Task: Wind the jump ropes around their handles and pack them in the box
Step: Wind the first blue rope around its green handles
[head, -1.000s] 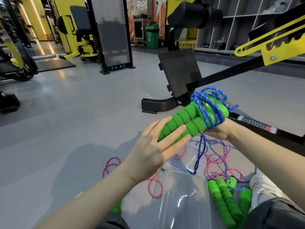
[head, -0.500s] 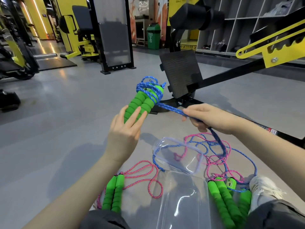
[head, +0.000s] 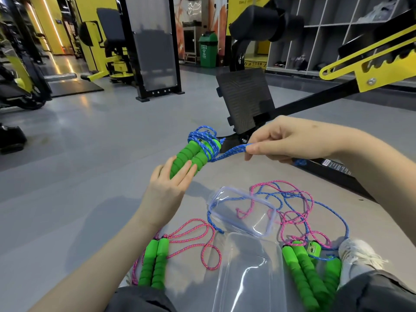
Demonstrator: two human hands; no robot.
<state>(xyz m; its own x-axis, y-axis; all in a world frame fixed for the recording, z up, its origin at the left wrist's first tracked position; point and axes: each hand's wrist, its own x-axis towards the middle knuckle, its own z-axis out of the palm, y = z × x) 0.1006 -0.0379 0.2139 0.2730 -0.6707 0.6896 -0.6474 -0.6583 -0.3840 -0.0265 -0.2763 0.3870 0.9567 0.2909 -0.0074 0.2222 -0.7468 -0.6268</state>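
My left hand [head: 167,188] holds a pair of green foam handles [head: 191,157] up above the floor, tilted away from me. Blue rope [head: 203,138] is wound in loops round their far ends. My right hand [head: 290,140] pinches a doubled strand of that blue rope [head: 231,150], stretched taut to the right of the handles. Below, a clear plastic box [head: 267,218] lies on the floor, and its clear lid [head: 247,275] lies nearer me. A pink rope [head: 198,239] with green handles [head: 154,264] lies at the left. More green handles [head: 304,271] lie at the right.
Loose pink and blue rope [head: 292,206] lies tangled behind and to the right of the box. My white shoe [head: 358,255] is at the right. A black and yellow gym machine [head: 245,102] stands just beyond my hands. Grey floor stretches to the left.
The handles passed from my right hand to my left and moved left. My right hand now pinches the blue rope and has drawn it taut to the right.
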